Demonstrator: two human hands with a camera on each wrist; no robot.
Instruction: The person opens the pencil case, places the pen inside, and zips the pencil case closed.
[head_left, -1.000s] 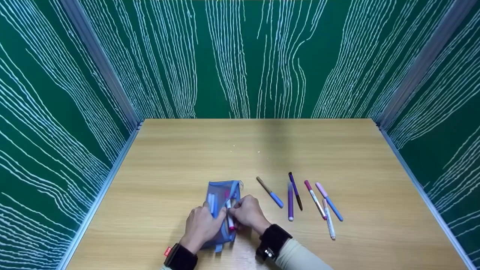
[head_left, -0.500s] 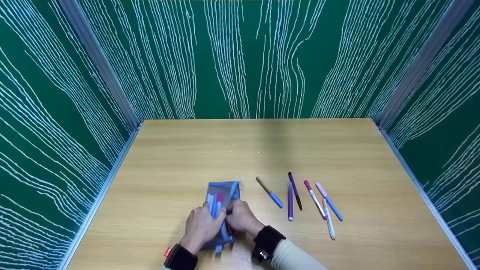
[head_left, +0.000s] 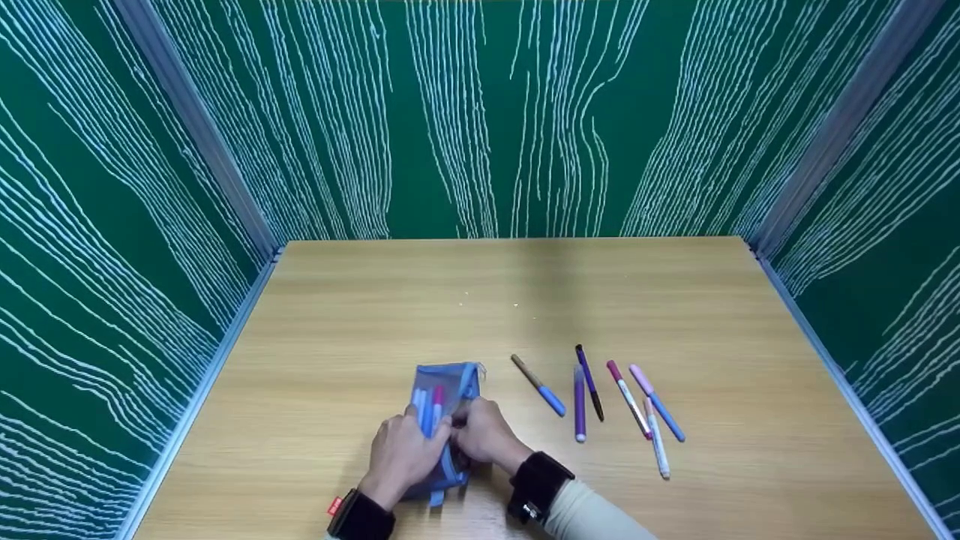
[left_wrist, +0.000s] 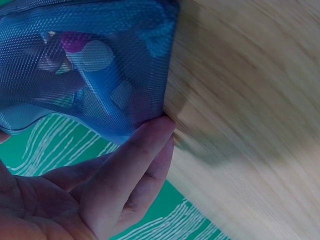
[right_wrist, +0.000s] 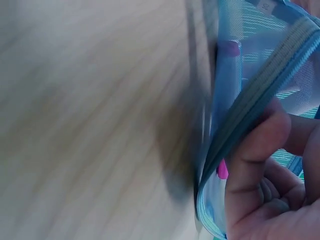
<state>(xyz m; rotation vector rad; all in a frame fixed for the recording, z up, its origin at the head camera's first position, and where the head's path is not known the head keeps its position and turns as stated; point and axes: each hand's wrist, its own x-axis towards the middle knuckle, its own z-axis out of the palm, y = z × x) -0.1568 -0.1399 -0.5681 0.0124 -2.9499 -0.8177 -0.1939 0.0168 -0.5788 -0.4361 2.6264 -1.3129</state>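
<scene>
A blue mesh pencil case [head_left: 446, 371] with a zip lies on the table, its mouth spread toward the right. My left hand [head_left: 405, 454] grips its left side; in the left wrist view the fingertips [left_wrist: 157, 127] press the mesh edge. Through the mesh show a pink-capped marker [head_left: 438, 401] and light blue marker shapes [head_left: 422, 409]. My right hand [head_left: 486, 435] is at the case's mouth. In the right wrist view its fingers [right_wrist: 262, 135] are bent, close against the zip band [right_wrist: 260, 90], their tips hidden behind it; I cannot tell what they hold.
To the right lie loose pens: a brown-and-blue one [head_left: 538, 385], a purple marker [head_left: 580, 405], a dark purple pen [head_left: 589, 382], a pink-capped white marker [head_left: 628, 397], a pink-and-blue one [head_left: 658, 403] and a white one [head_left: 657, 442]. Green walls [head_left: 637, 187] edge the table [head_left: 360, 300].
The pink-capped marker at the mouth has moved left, deeper into the case. My right hand has moved slightly left into the mouth. My left hand has stayed put.
</scene>
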